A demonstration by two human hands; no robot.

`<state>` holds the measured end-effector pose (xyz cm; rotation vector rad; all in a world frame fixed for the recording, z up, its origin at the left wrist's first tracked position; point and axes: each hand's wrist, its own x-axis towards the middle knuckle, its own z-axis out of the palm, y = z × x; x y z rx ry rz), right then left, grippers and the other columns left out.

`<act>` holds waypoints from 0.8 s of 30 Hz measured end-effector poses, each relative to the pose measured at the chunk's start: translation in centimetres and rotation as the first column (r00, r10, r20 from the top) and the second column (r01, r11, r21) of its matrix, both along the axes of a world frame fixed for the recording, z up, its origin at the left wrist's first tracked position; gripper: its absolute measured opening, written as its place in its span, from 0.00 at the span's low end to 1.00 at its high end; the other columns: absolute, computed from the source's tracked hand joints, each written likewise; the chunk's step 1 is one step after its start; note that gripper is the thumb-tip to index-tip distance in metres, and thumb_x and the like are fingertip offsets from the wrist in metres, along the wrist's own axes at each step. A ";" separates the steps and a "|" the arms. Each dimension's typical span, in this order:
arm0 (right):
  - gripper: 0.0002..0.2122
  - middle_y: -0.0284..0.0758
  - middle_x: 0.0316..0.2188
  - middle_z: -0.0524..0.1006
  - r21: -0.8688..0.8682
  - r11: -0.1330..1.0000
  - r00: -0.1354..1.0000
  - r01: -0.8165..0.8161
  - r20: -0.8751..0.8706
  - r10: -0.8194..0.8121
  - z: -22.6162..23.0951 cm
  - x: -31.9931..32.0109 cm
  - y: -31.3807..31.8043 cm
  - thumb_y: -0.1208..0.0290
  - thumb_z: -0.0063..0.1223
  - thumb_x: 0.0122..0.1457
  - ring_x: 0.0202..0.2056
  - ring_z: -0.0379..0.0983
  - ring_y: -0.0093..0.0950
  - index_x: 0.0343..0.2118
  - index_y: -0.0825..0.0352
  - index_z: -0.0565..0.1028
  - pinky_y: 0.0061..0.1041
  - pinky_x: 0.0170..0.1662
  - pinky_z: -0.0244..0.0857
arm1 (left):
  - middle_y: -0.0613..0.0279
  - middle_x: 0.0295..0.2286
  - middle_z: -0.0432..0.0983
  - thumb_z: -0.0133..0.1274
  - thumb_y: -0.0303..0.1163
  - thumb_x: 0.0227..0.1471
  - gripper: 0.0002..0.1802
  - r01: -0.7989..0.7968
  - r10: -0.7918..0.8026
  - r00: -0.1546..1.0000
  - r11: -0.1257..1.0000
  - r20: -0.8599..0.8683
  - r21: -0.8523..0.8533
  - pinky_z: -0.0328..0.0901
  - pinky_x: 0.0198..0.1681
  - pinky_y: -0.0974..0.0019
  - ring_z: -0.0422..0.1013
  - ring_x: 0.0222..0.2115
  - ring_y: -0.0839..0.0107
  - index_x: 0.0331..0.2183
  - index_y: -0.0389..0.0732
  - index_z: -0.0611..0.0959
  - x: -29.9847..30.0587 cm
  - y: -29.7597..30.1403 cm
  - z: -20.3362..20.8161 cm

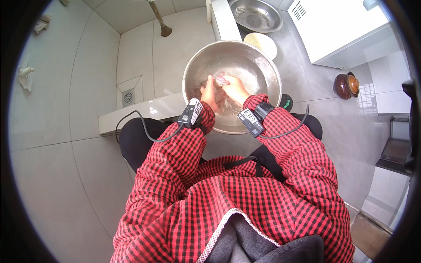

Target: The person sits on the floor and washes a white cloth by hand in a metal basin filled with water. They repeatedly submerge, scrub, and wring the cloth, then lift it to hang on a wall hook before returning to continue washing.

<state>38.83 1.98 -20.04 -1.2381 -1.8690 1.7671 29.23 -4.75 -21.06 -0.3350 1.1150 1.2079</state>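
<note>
A wide metal basin point(187, 87) with water in it stands on the floor between my knees. Both hands are over its middle. My right hand point(236, 90) is closed on a small pinkish-purple piece point(222, 80) that looks like raw meat; its exact kind is unclear. Close beside it on the left is my left hand point(209, 94), thumb pointing up, its other fingers mostly hidden behind the palm and down in the basin. More reddish, blurred bits show in the water around the hands. Red-and-black checked sleeves cover both arms, with a small device strapped at each wrist.
Behind the basin stand a pale yellow-white container point(262, 44) and a second metal basin point(256, 16). To the right are a white cabinet point(346, 30) and a brown lidded pot point(344, 86). A low tiled ledge point(144, 115) and a floor drain point(128, 97) lie left.
</note>
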 end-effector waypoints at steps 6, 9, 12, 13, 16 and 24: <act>0.11 0.42 0.24 0.73 0.438 0.892 0.994 -0.108 0.029 0.106 6.0 -1.6 -3.1 0.64 0.49 0.47 0.28 0.70 0.36 0.21 0.68 0.71 0.30 0.31 0.62 | 0.55 0.37 0.68 0.43 0.66 0.39 0.41 -0.125 0.061 0.974 0.948 0.219 0.291 0.61 0.42 0.55 0.66 0.37 0.61 0.43 0.39 0.65 -1.0 0.5 2.4; 0.12 0.43 0.25 0.73 0.503 0.851 0.985 -0.149 0.151 0.083 7.2 -1.9 -3.7 0.62 0.45 0.50 0.29 0.70 0.38 0.23 0.68 0.72 0.32 0.32 0.63 | 0.53 0.34 0.69 0.42 0.63 0.42 0.39 -0.206 0.164 0.972 0.938 0.165 0.277 0.62 0.40 0.58 0.67 0.36 0.61 0.41 0.36 0.68 -0.9 1.1 2.5; 0.14 0.42 0.23 0.73 0.660 0.738 0.988 -0.140 0.148 0.055 6.9 -2.2 -3.5 0.60 0.40 0.53 0.28 0.70 0.39 0.24 0.67 0.72 0.34 0.31 0.64 | 0.57 0.24 0.69 0.44 0.60 0.44 0.30 -0.125 0.037 0.977 0.896 0.208 0.425 0.64 0.34 0.61 0.68 0.28 0.64 0.32 0.39 0.71 -0.9 1.5 1.5; 0.15 0.42 0.22 0.73 0.677 0.716 0.981 -0.169 0.188 0.054 6.6 -2.2 -3.3 0.60 0.39 0.53 0.27 0.70 0.40 0.24 0.67 0.72 0.34 0.31 0.64 | 0.57 0.24 0.70 0.43 0.58 0.45 0.29 -0.151 -0.001 0.951 0.870 0.308 0.468 0.64 0.34 0.60 0.68 0.27 0.64 0.30 0.39 0.72 -1.0 1.6 1.1; 0.16 0.42 0.20 0.73 0.701 0.649 0.940 -0.296 0.333 0.069 6.1 -2.4 -2.3 0.58 0.36 0.54 0.26 0.70 0.41 0.24 0.65 0.73 0.35 0.31 0.64 | 0.58 0.23 0.71 0.41 0.54 0.48 0.25 -0.229 -0.054 0.868 0.838 0.493 0.495 0.64 0.33 0.59 0.69 0.26 0.63 0.26 0.39 0.74 -0.8 1.7 0.7; 0.19 0.44 0.24 0.73 0.583 0.756 0.842 -0.298 0.533 -0.079 5.9 -0.2 1.7 0.55 0.34 0.54 0.29 0.70 0.42 0.25 0.64 0.73 0.37 0.34 0.63 | 0.63 0.23 0.70 0.46 0.41 0.48 0.13 -0.102 0.155 0.978 0.938 -0.138 0.331 0.64 0.22 0.64 0.69 0.23 0.66 0.26 0.40 0.73 0.8 1.8 2.3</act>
